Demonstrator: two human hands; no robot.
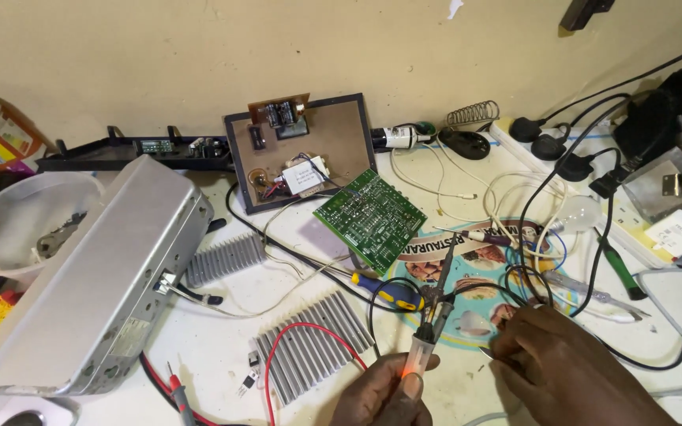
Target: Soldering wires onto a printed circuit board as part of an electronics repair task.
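Note:
My left hand (384, 393) at the bottom centre grips a slim soldering iron (432, 315) by its orange translucent handle, tip pointing up and away toward a green circuit board (370, 218). The tip ends just right of the board's near corner, apart from it. My right hand (566, 367) at the bottom right has its fingers pinched together on something thin near black wires; what it holds is too small to tell. A ribbed grey heat sink (309, 343) with a red wire looped over it lies just left of my left hand.
A silver metal casing (100, 284) lies tilted at left, beside a second heat sink (224, 258). A blue-yellow screwdriver (388, 290), a brown board with a transformer (301, 150), a white bowl (9, 221), a coiled iron stand (473, 115), a bulb (582, 211) and tangled cables crowd the table.

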